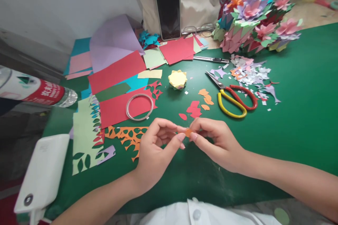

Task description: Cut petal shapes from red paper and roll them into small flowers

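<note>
Between the fingertips of both hands is a small orange paper petal (pixel 188 132). My left hand (pixel 158 144) pinches it from the left with thumb and fingers. From the right, the thumb and forefinger of my right hand (pixel 218 144) close on the same petal. Just beyond the hands lie loose red paper petals (pixel 194 109) and orange paper petals (pixel 207 99). Farther back stands a small pale yellow folded paper piece (pixel 177 79). Scissors (pixel 232 100) with one yellow and one red handle rest to the right, blades slightly apart.
Colored paper sheets (pixel 116 74), cut orange scraps (pixel 129 135) and a tape roll (pixel 139 107) lie left. A power bank (pixel 42 172) and bottle (pixel 34 88) sit at the left edge. Behind are a phone (pixel 167 7), a utility knife (pixel 211 59), paper flowers (pixel 253 14) and paper bits (pixel 250 72).
</note>
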### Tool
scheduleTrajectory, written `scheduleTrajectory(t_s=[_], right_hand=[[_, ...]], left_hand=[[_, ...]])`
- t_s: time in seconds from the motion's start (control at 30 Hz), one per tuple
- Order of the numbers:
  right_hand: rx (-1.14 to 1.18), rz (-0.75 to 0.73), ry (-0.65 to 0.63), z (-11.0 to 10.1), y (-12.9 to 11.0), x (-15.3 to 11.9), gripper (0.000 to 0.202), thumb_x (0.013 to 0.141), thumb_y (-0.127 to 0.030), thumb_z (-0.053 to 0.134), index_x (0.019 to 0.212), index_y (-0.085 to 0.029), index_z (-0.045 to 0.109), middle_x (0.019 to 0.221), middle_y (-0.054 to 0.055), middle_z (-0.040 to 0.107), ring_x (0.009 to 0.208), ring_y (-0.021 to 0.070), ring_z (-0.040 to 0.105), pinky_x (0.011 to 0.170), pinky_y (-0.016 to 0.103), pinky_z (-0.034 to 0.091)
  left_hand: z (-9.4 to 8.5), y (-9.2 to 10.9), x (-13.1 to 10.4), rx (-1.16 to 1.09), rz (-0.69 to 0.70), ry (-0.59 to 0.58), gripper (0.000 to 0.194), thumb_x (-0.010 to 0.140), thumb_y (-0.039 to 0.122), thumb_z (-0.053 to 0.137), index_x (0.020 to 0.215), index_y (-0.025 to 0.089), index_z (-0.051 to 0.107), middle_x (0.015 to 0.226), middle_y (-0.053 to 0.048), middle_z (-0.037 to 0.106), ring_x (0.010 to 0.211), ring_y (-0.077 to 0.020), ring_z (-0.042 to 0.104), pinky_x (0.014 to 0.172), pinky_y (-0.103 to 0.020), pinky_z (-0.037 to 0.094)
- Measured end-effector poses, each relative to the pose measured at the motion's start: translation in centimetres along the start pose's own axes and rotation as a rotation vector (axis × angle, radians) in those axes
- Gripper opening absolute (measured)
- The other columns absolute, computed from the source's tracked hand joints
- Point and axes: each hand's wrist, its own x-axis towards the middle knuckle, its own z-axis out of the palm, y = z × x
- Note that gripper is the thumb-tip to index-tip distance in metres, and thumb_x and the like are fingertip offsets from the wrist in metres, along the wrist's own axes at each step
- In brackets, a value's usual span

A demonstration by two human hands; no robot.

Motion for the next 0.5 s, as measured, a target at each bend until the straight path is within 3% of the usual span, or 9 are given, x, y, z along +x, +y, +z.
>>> scheduleTrajectory(t_s=[0.1,0.27,0.5], right_hand=[[-0.095,-0.067,-0.043,-0.35,0.09,0.12,0.016,0.086,-0.014,0.05,0.07,-0.018,0.051,0.066,0.001,0.058,0.058,0.0109,0.048,0.051,0.023,0.039],[-0.167,-0.151,-0.005,-0.34,0.26,0.13,0.014,0.086,-0.012,0.049,0.073,-0.018,0.051,0.065,-0.001,0.054,0.057,0.0105,0.046,0.05,0.023,0.037],[-0.143,-0.119,0.011,-0.18,0.46,-0.01,0.009,0.09,-0.015,0.052,0.082,-0.017,0.056,0.068,0.0,0.057,0.057,0.0098,0.05,0.048,0.021,0.039]], left_hand=[[-0.07,0.12,0.03,0.028,-0.037,-0.014,0.016,0.08,0.016,0.071,0.08,0.02,0.055,0.075,0.004,0.068,0.057,-0.0074,0.065,0.041,-0.013,0.045],[0.12,-0.01,0.09,0.021,-0.09,-0.049,0.015,0.079,0.016,0.07,0.079,0.02,0.055,0.072,0.003,0.066,0.059,-0.0086,0.065,0.039,-0.014,0.045],[0.0,-0.2,0.27,0.046,-0.124,-0.056,0.013,0.079,0.018,0.07,0.083,0.021,0.058,0.073,0.003,0.064,0.062,-0.0093,0.064,0.04,-0.015,0.045]])
